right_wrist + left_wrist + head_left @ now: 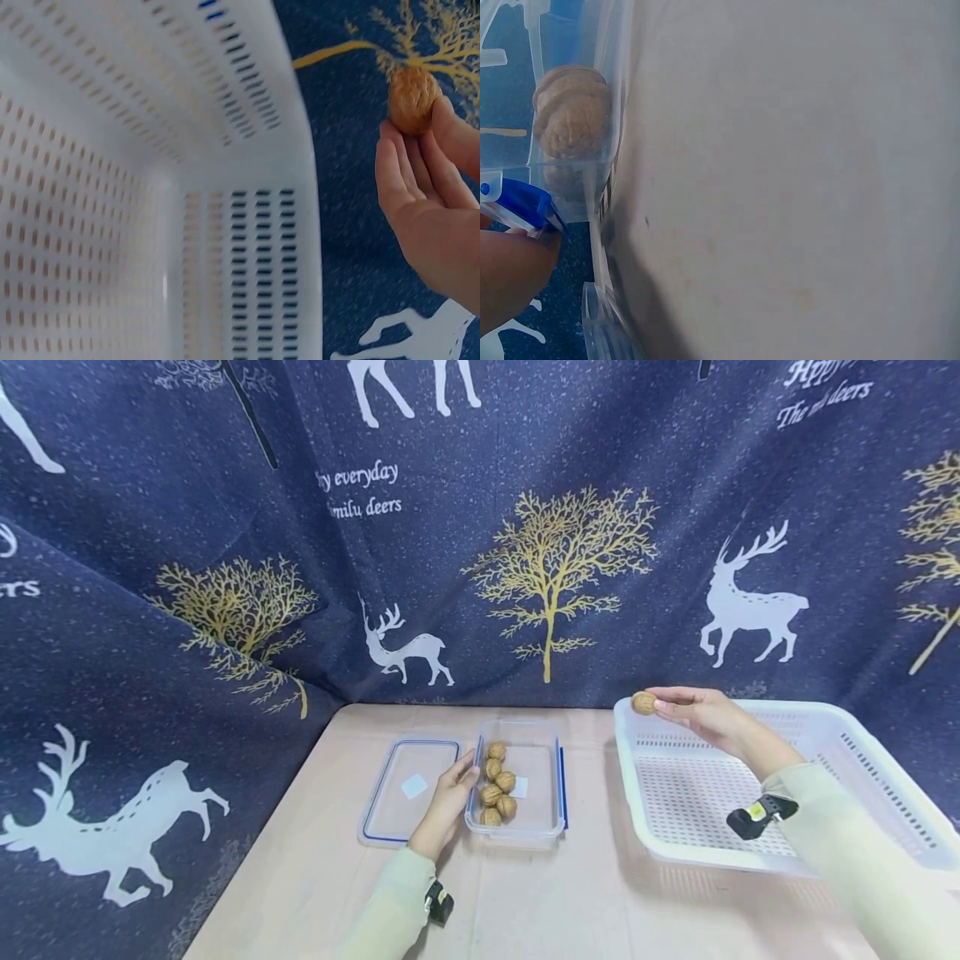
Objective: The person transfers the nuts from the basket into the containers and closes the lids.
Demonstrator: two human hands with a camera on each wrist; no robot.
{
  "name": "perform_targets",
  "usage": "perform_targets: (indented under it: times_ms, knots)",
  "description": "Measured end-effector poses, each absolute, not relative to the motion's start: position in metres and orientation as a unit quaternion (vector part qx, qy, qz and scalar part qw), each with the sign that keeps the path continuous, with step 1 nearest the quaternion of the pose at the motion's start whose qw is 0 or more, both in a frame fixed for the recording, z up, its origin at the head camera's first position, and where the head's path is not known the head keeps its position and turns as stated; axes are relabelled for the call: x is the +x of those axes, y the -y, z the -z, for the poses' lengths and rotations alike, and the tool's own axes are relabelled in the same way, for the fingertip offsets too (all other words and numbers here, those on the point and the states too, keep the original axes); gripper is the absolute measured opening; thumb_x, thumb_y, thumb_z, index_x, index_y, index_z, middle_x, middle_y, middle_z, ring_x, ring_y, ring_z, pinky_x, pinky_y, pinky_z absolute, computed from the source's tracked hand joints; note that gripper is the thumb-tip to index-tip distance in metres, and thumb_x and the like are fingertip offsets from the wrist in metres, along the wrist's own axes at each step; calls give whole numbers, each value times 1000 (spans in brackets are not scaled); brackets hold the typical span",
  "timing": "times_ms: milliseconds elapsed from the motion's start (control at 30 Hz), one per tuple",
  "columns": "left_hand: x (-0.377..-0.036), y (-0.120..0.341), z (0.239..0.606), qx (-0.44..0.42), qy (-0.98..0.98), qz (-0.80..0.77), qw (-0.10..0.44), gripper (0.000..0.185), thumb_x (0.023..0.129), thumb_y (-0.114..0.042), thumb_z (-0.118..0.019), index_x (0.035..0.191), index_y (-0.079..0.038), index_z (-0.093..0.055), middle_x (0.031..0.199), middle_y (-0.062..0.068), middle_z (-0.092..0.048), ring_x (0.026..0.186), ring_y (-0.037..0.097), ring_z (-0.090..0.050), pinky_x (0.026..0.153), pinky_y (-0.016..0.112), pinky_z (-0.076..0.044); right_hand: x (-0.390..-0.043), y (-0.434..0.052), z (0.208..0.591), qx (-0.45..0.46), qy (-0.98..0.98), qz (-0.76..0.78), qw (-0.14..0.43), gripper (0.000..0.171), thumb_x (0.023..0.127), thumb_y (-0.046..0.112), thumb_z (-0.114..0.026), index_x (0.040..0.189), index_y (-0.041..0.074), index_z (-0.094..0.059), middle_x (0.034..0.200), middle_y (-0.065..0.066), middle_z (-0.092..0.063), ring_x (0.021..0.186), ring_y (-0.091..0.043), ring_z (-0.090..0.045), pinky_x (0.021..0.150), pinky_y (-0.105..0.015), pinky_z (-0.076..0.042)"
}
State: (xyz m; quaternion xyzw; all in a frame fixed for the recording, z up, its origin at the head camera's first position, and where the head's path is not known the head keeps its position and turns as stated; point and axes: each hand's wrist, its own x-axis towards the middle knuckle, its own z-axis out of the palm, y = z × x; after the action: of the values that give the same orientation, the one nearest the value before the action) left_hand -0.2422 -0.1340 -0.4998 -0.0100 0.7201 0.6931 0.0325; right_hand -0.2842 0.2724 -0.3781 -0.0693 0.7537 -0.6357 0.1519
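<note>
My right hand [693, 710] pinches a walnut [643, 702] at its fingertips, above the far left corner of the white perforated basket [825, 735]. In the right wrist view the walnut [412, 100] sits between thumb and fingers [405, 169], beside the basket's corner [247, 172]. My left hand [450, 793] rests against the left wall of a clear plastic container [536, 831] that holds several walnuts [497, 785]. The left wrist view shows the container wall [604, 150] with walnuts [570, 112] behind it and a blue clip [517, 202].
The container's clear lid [408, 785] with a blue rim lies flat to the left of the container. A dark blue cloth with deer and gold trees [555, 552] hangs behind and on the left. The tabletop [555, 902] is beige.
</note>
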Motion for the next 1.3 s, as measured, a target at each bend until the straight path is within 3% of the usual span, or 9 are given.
perform_targets:
  times_ms: [167,300,400,600,733,933,1133,1300]
  knots:
    - [-241,133,498,-14,-720,-693,34,49,100,-14,-48,147,-4,-37,153,21,-29,141,40,-23,116,52,-20,-280,-264,370,-64,-734,660,147,57,93,22,-64,142,2,-43,103,19,-67,101,2,-60,112,-33,-34]
    - [-242,134,499,-13,-720,-693,32,48,100,-13,-48,146,-4,-37,153,21,-30,141,40,-23,116,52,-19,-275,-256,363,-67,-707,691,136,33,93,17,-65,125,14,-59,102,15,-69,100,0,-62,94,-15,-47]
    - [-242,134,499,-10,-719,-694,31,48,100,-12,-48,146,-3,-38,152,22,-31,141,40,-23,116,52,-19,-272,-250,359,-69,-681,718,130,19,92,12,-65,107,22,-66,101,12,-70,98,-1,-64,92,-14,-48]
    - [-235,133,483,2,-717,-696,34,47,99,-7,-46,144,4,-36,151,26,-29,140,44,-23,115,54,-20,-268,-238,356,-60,-659,739,126,19,91,9,-65,103,23,-68,100,11,-70,98,-1,-63,90,-13,-49]
    - [-234,133,482,-2,-721,-693,35,47,100,-7,-46,144,5,-36,151,26,-29,140,44,-21,115,54,-19,-266,-229,354,-43,-666,733,129,23,91,13,-67,112,20,-66,103,13,-68,100,0,-62,100,-19,-45]
    - [-242,134,499,-13,-722,-691,30,48,100,-12,-48,145,-1,-37,152,22,-30,142,41,-21,116,52,-17,-265,-216,349,-41,-668,733,120,58,91,14,-67,142,2,-43,104,15,-65,99,1,-63,111,-30,-34]
    - [-242,133,501,-3,-716,-698,23,48,100,-11,-47,145,1,-37,152,22,-30,142,40,-21,117,50,-16,-263,-204,343,-48,-657,744,112,67,92,11,-64,146,-7,-30,104,14,-63,96,4,-62,116,-36,-26]
    - [-242,134,501,-1,-713,-701,25,48,100,-10,-47,145,1,-36,152,22,-30,142,39,-21,117,50,-16,-264,-191,340,-37,-634,766,98,64,91,6,-64,144,-8,-32,101,12,-64,94,1,-63,111,-31,-34]
